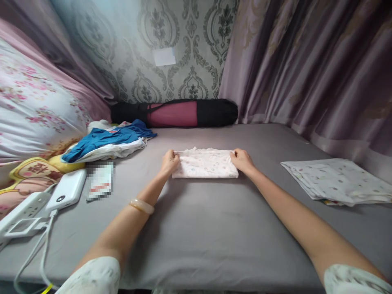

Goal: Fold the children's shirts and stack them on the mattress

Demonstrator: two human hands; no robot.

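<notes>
A pale pink piece of cloth (205,164) with a small print, folded into a wide strip, is in the middle of the grey bed sheet (208,228). My left hand (170,161) pinches its upper left corner between thumb and fingers. At the opposite end, my right hand (243,160) grips the upper right corner the same way. The upper edge is stretched fairly straight between both hands, with a ruffled bit showing behind it. Whether the lower edge touches the sheet, I cannot tell. A pale bangle (141,206) circles my left wrist.
Folded white printed cloth (339,179) lies at the right. On the left are a blue garment (110,139) on a pile, a white power bank (67,190), a power strip (26,210), cables and a blurred packet (101,179). A black and maroon long bag (174,113) lies along the wall.
</notes>
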